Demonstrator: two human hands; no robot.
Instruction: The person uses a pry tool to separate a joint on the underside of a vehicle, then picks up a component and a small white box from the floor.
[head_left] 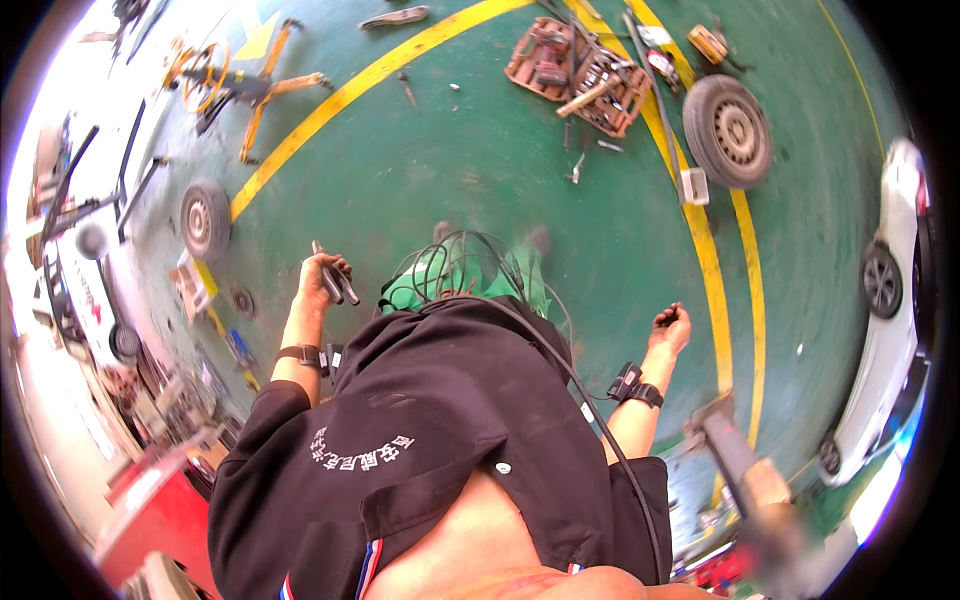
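My left hand (318, 281), out to the left of my body, is closed around a pair of pliers (346, 288). The two dark handles stick out below the fingers, and the tip shows above the hand. On the right, my right hand (672, 330) hangs beside my body with its fingers curled in; nothing shows in it. Both wrists wear dark straps with small black boxes. Black cables (455, 262) loop in front of my green trousers, and one runs down over my dark shirt (440, 400).
On the green floor ahead lies an opened brown tool case (622, 118) with tools in it and around it. Wheels stand at right (728, 132) and left (205, 221). A yellow-legged stand (262, 85) is far left. Cars flank both sides; a grey post (722, 450) stands at right.
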